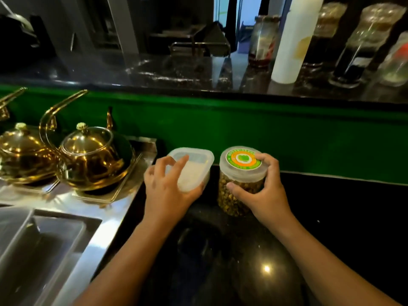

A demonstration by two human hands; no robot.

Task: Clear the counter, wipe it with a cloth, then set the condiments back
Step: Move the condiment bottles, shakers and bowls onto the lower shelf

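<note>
**Both grips on containers**

I see the round jar [237, 191] upright on the counter [331, 217], lid up, long axis vertical. My right grip [267, 195] clasps its lid rim from the right. Just left of the jar, my left grip [163, 191] holds the white box [192, 173], which lies lengthwise away from me.

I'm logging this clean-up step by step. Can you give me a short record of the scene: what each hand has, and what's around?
left hand: grips rectangular box, lidded, white contents
right hand: grips round jar at its lid; brownish contents, green-orange sticker on top
surface: black counter, glossy
left of counter: steel sink, two gold teapots behind it
upper ledge: white squeeze bottle, several glass jars
cloth: none in view
</note>
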